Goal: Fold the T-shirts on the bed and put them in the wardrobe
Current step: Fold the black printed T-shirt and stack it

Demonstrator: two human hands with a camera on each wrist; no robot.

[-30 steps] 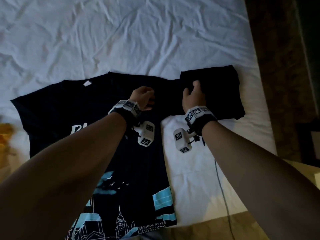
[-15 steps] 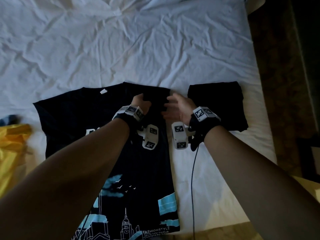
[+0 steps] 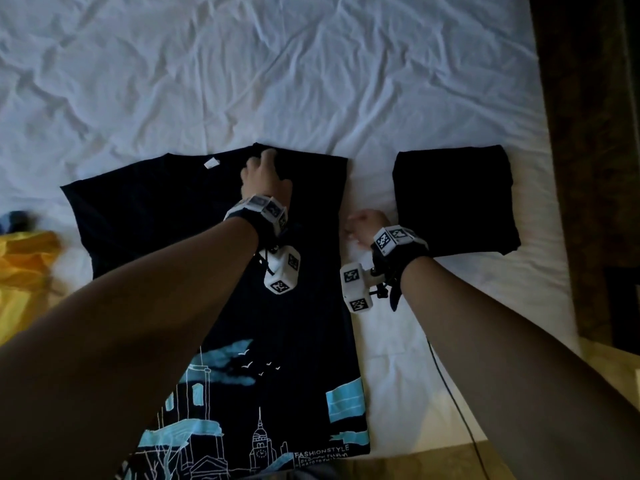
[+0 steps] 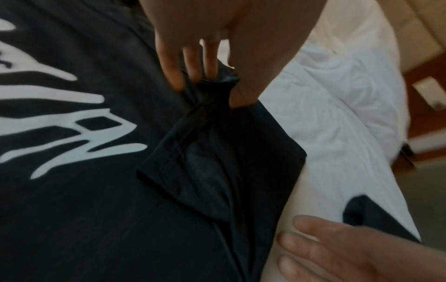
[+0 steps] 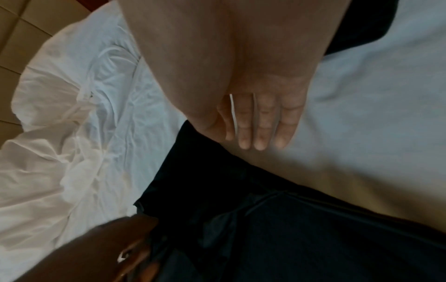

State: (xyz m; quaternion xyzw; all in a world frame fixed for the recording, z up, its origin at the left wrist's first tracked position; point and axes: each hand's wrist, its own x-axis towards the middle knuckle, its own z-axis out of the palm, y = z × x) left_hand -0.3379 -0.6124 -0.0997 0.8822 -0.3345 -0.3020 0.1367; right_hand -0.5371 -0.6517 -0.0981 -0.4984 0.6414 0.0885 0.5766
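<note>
Left hand [image 3: 265,178] pinches the folded-in sleeve at the far right shoulder of the printed T-shirt [image 3: 166,216], spread on the bed [image 3: 311,64]. Right hand [image 3: 363,227], fingers straight, rests beside its right edge. Best: lay sleeve flat, then smooth.

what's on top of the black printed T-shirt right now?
The left hand pinches a folded-in sleeve on the black printed T-shirt. The left forearm hides part of the print.
</note>
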